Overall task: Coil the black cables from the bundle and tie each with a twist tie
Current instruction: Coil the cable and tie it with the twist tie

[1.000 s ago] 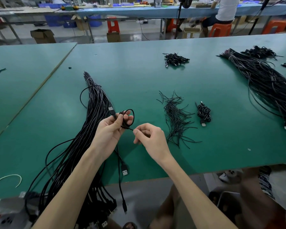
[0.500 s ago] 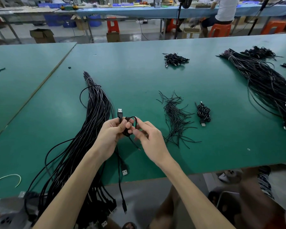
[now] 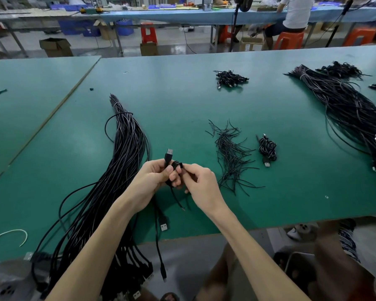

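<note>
My left hand [image 3: 149,180] grips a small coil of black cable [image 3: 176,165], whose USB plug [image 3: 168,155] sticks up above my fingers. My right hand [image 3: 199,184] meets it from the right and pinches the coil, with a thin black tail hanging below both hands. A long bundle of black cables [image 3: 122,161] lies on the green table [image 3: 182,105] to the left, its plug ends drooping over the near edge. A loose pile of black twist ties [image 3: 231,155] lies to the right. Beside it sits one finished tied coil [image 3: 267,149].
A second long cable bundle [image 3: 352,109] lies at the right edge, and a heap of tied coils [image 3: 229,79] sits farther back. A white tie [image 3: 9,236] lies near the front left. A seated person [image 3: 291,16] works at a far bench.
My right hand has moved left to join my left hand at the coil. The loop has tightened into a compact coil, and the USB plug now points upward.
</note>
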